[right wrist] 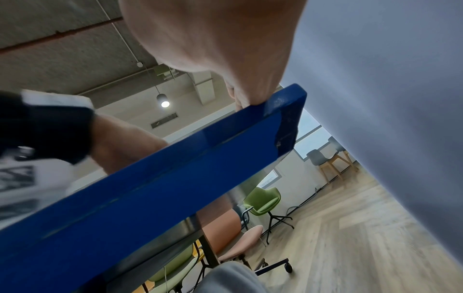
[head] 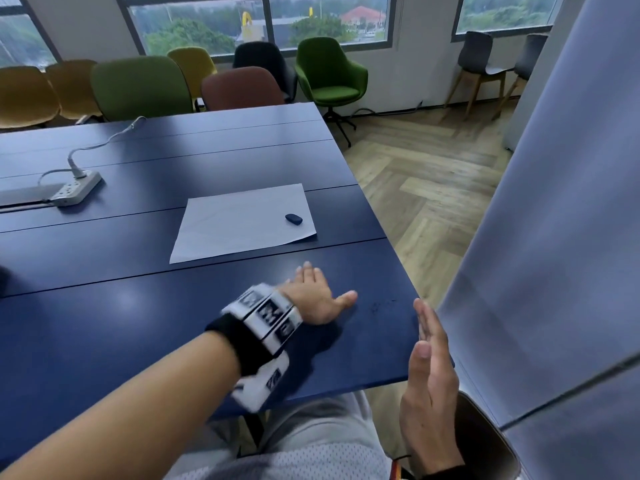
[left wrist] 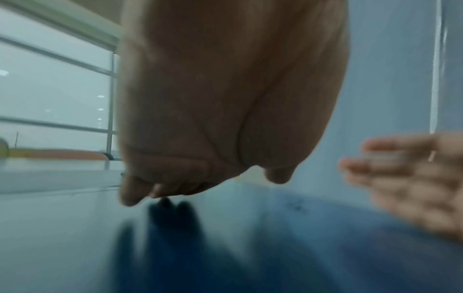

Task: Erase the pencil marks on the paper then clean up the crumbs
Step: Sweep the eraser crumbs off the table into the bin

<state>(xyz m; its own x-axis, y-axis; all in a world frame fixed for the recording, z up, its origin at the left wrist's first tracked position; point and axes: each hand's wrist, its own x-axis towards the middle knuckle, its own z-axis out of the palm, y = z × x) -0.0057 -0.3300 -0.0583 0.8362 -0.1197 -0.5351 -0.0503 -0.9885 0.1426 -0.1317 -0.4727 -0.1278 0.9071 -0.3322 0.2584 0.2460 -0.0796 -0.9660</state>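
Note:
A white sheet of paper [head: 242, 221] lies on the dark blue table [head: 138, 306], and a small black eraser [head: 293, 219] rests near its right edge. Dark crumbs [head: 382, 303] speckle the tabletop close to the right corner, seen as a blurred smudge of crumbs [left wrist: 296, 207] in the left wrist view. My left hand [head: 318, 296] lies flat on the table just left of them, fingers straight and thumb out. My right hand [head: 429, 362] is held open, edge-on, against the table's right edge [right wrist: 250, 126], palm facing the crumbs. Neither hand holds anything.
A white power strip [head: 74, 188] with its cable sits at the table's far left. Coloured chairs [head: 138, 86] line the far side. A grey-blue partition [head: 554, 237] stands close on the right, over wood flooring [head: 415, 188].

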